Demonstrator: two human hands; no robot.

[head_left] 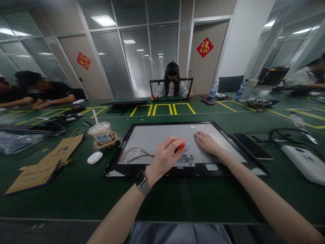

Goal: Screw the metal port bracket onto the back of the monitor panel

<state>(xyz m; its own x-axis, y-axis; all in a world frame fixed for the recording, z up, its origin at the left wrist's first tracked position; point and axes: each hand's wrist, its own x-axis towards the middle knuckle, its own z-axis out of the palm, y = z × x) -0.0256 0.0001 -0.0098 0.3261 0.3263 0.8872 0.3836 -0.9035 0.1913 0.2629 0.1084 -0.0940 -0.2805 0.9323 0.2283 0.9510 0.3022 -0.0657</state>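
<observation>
A display panel (157, 135) is seen lying flat on a green desk (76, 189), its grey metal back turned up inside a black frame. No rear cover is seen on it, so the work is judged to be partly along. A small circuit board (186, 158) sits at the panel's near edge, and loose wires (134, 153) trail across the metal to the left of the left hand.

The left hand (165, 156) is closed around an orange-handled screwdriver (180, 147), gripped by thumb and curled fingers. The tip is hidden, but it appears to be aimed down at the circuit board just beneath the hand. Whether a screw is being loosened or tightened cannot be told.

The right hand (207, 142) is laid open and flat, palm down, on the panel just to the right of the screwdriver; nothing is held in it.

Further left of the left hand, a lidded cup (101, 133) with a straw, a white mouse (94, 157) and torn cardboard (48, 159) are seen. To the right of the right hand, a dark phone (251, 145) lies beside the panel.
</observation>
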